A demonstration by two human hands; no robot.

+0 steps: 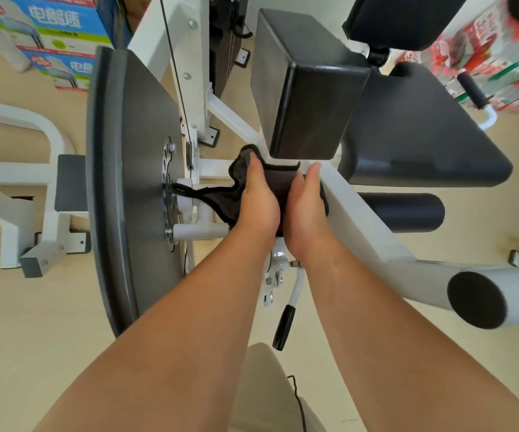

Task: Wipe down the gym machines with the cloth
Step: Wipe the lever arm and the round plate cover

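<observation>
Cloth [239, 173] is held wrapped on the white bar [356, 212], clasped by the left grip [256, 205] and right grip [306, 212].

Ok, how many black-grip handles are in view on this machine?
2. The lever grip hangs low at centre frame; the bar grip sticks out at upper right, beyond the seat pad. More may be hidden behind the pads.

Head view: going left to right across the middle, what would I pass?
White frame → grey disc → left hand → right hand → black roller. Both hands hold the cloth.
</observation>
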